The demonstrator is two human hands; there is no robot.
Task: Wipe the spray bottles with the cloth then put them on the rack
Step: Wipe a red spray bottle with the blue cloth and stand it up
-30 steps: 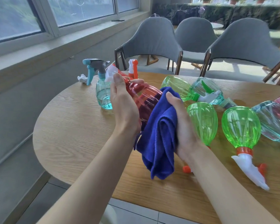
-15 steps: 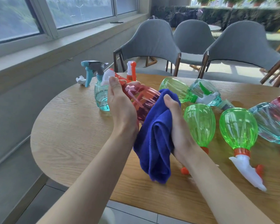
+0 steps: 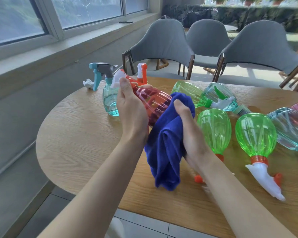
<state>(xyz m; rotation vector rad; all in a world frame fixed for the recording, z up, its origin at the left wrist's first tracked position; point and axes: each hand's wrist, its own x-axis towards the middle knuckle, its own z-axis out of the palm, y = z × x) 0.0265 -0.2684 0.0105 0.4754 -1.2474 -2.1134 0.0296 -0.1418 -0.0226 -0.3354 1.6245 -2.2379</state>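
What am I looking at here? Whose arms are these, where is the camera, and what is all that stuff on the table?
There is no machine here, only a person working with bare hands. The view comes from one wide-angle camera worn on their head, looking forward and down, so the arms reach in from the bottom edge. The left hand grips a red spray bottle, held up and tilted. The right hand holds a bunched blue cloth against the bottle's wide end. On the wooden table, a green spray bottle lies on its side among other green and teal ones. A teal spray bottle stands upright behind the left hand. Grey chairs stand beyond.
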